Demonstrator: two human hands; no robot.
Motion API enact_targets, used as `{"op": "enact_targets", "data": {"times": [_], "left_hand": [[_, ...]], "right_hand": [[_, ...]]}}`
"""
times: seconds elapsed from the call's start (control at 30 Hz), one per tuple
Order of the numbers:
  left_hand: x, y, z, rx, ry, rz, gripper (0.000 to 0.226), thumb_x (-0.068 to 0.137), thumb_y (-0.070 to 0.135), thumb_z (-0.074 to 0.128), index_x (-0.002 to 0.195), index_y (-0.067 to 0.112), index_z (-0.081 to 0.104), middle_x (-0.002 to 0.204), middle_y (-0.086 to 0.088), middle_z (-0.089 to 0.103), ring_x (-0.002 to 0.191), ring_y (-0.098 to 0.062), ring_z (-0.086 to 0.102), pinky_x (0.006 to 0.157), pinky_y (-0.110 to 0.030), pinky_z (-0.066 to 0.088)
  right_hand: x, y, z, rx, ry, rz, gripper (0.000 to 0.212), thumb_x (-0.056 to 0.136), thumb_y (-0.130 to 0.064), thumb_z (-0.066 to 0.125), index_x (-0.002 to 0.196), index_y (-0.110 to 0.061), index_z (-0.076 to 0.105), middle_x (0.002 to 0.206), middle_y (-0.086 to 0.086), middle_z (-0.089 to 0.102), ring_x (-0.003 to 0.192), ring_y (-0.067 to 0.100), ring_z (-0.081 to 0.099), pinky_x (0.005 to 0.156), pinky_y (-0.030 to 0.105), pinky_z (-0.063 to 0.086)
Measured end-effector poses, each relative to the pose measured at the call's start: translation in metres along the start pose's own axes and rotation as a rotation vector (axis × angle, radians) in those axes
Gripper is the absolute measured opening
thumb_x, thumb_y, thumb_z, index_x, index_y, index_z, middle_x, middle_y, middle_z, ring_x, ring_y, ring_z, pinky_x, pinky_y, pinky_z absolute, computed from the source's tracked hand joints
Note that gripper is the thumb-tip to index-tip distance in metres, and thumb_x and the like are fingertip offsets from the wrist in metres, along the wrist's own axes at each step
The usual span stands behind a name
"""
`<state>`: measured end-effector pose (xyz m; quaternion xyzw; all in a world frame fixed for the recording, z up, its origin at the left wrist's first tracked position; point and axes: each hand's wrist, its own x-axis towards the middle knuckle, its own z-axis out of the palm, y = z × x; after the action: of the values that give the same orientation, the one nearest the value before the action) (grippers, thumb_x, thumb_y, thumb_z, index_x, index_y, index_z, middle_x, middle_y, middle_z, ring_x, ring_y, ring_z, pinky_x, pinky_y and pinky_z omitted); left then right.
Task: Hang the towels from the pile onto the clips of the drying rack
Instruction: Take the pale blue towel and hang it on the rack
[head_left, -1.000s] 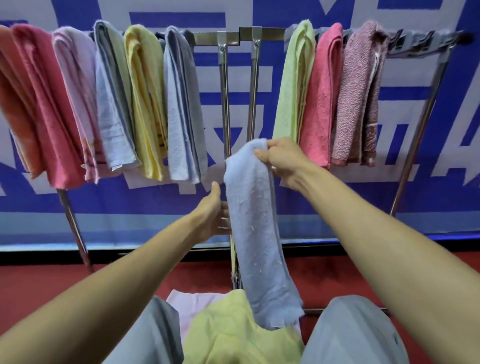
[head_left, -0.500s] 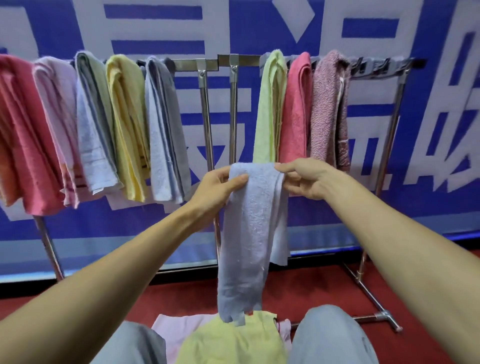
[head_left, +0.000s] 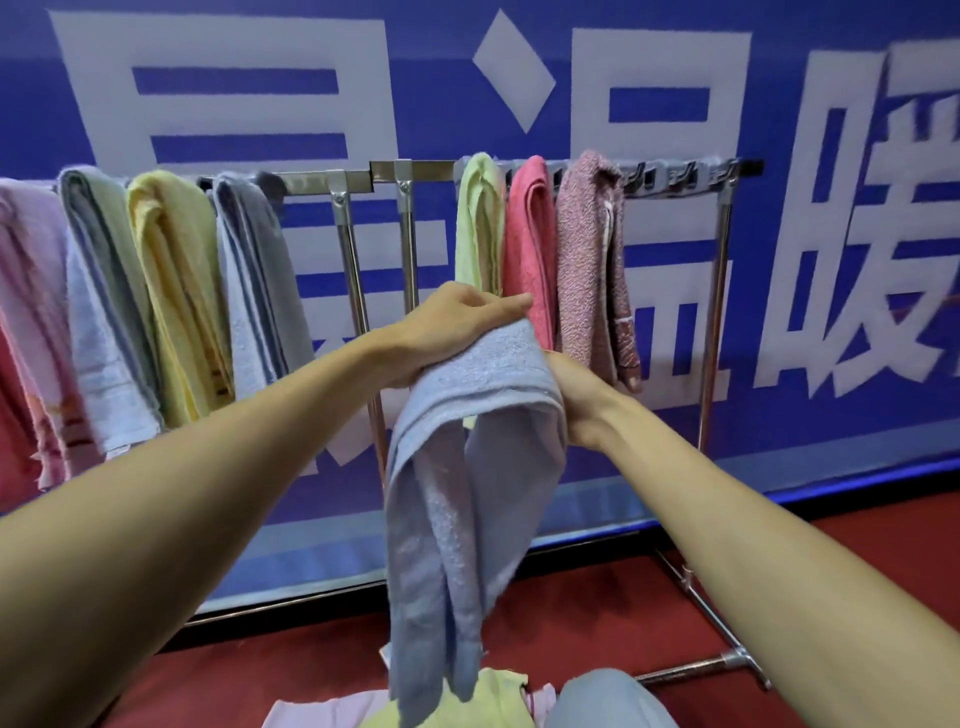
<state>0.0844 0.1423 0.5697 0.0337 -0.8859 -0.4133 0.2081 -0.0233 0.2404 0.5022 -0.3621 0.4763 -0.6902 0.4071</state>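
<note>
hands meet mid-frame: left hand (head_left: 457, 327) curls over the folded top of the light blue towel (head_left: 467, 499); right hand (head_left: 574, 400) touches its right side, fingers hidden, grip unclear.

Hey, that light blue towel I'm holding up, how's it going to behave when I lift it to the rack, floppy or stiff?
Probably very floppy: the light blue towel bends over between the left hand and right hand, and both ends hang limp. It is likely light for its size, since the folds look thin. Its nubby terry surface should resist slipping.
</note>
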Motion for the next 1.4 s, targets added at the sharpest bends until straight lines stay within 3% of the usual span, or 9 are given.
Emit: {"op": "enact_targets", "data": {"times": [0.3, 0.47, 0.8, 0.9, 1.0, 1.07, 1.13, 1.2, 1.4], "left_hand": [[0.020, 0.004, -0.015, -0.105, -0.223, -0.154, 0.048, 0.084, 0.048, 0.060, 0.090, 0.002, 0.070, 0.066, -0.002, 0.063, 0.054, -0.013, 0.058, 0.051, -0.021, 0.046], [0.044, -0.010, 0.018, -0.364, -0.302, -0.187, 0.039, 0.091, 0.039, 0.055, 0.106, 0.005, 0.067, 0.086, -0.006, 0.073, 0.069, -0.016, 0.068, 0.059, -0.023, 0.052], [0.124, -0.005, 0.105, -0.516, -0.340, -0.031, 0.029, 0.098, 0.023, 0.050, 0.113, 0.002, 0.062, 0.104, -0.014, 0.067, 0.091, -0.024, 0.064, 0.086, -0.035, 0.051], [0.163, 0.005, 0.125, -0.524, -0.257, 0.027, 0.025, 0.099, 0.015, 0.047, 0.114, 0.002, 0.063, 0.107, -0.015, 0.067, 0.094, -0.025, 0.063, 0.091, -0.038, 0.049], [0.201, 0.020, 0.137, -0.538, -0.139, 0.077, 0.021, 0.099, 0.013, 0.046, 0.102, 0.007, 0.066, 0.095, -0.010, 0.069, 0.082, -0.021, 0.064, 0.076, -0.031, 0.052], [0.227, 0.028, 0.139, -0.527, -0.080, 0.092, 0.022, 0.100, 0.014, 0.046, 0.106, 0.005, 0.065, 0.099, -0.014, 0.069, 0.086, -0.024, 0.064, 0.079, -0.034, 0.053], [0.254, 0.034, 0.138, -0.515, -0.037, 0.119, 0.022, 0.100, 0.013, 0.045, 0.107, 0.005, 0.065, 0.105, -0.015, 0.069, 0.093, -0.026, 0.065, 0.087, -0.038, 0.052], [0.279, 0.042, 0.136, -0.505, 0.005, 0.169, 0.021, 0.099, 0.012, 0.045, 0.103, 0.008, 0.066, 0.104, -0.014, 0.070, 0.093, -0.026, 0.065, 0.088, -0.040, 0.052], [0.344, 0.078, 0.101, -0.211, 0.111, 0.301, 0.024, 0.096, 0.013, 0.049, 0.097, -0.002, 0.067, 0.093, -0.019, 0.067, 0.080, -0.022, 0.059, 0.075, -0.037, 0.050]], "right_hand": [[-0.029, -0.047, -0.033, 0.037, 0.010, -0.216, 0.038, 0.084, -0.026, 0.050, 0.099, 0.002, 0.071, 0.103, 0.022, 0.069, 0.088, 0.029, 0.070, 0.078, 0.037, 0.059], [-0.037, -0.084, -0.062, 0.038, 0.177, -0.444, 0.051, 0.098, -0.015, 0.041, 0.061, -0.006, 0.076, 0.067, 0.008, 0.071, 0.062, 0.016, 0.069, 0.060, 0.025, 0.058], [-0.033, -0.096, -0.155, 0.205, 0.429, -0.430, 0.060, 0.097, -0.022, 0.045, 0.041, -0.012, 0.065, 0.050, 0.004, 0.062, 0.046, 0.017, 0.062, 0.047, 0.020, 0.050], [-0.024, -0.106, -0.191, 0.277, 0.496, -0.507, 0.046, 0.092, -0.017, 0.050, 0.047, -0.013, 0.060, 0.052, 0.003, 0.057, 0.053, 0.019, 0.058, 0.053, 0.023, 0.050], [-0.009, -0.122, -0.222, 0.320, 0.471, -0.521, 0.029, 0.093, -0.021, 0.052, 0.071, -0.008, 0.067, 0.066, 0.008, 0.064, 0.065, 0.023, 0.064, 0.065, 0.032, 0.054], [0.010, -0.134, -0.242, 0.302, 0.491, -0.485, 0.025, 0.091, -0.026, 0.058, 0.102, -0.006, 0.068, 0.096, 0.016, 0.069, 0.094, 0.030, 0.067, 0.089, 0.042, 0.053], [0.030, -0.142, -0.265, 0.304, 0.476, -0.477, 0.053, 0.080, -0.030, 0.073, 0.125, -0.007, 0.060, 0.130, 0.020, 0.058, 0.120, 0.035, 0.057, 0.104, 0.050, 0.042], [0.044, -0.150, -0.279, 0.296, 0.470, -0.438, 0.066, 0.073, -0.030, 0.080, 0.131, -0.006, 0.057, 0.139, 0.021, 0.051, 0.124, 0.037, 0.054, 0.104, 0.051, 0.042], [0.083, -0.201, -0.288, 0.261, 0.507, -0.505, 0.040, 0.091, -0.024, 0.060, 0.124, -0.002, 0.061, 0.122, 0.018, 0.065, 0.104, 0.033, 0.067, 0.079, 0.044, 0.058]]}}
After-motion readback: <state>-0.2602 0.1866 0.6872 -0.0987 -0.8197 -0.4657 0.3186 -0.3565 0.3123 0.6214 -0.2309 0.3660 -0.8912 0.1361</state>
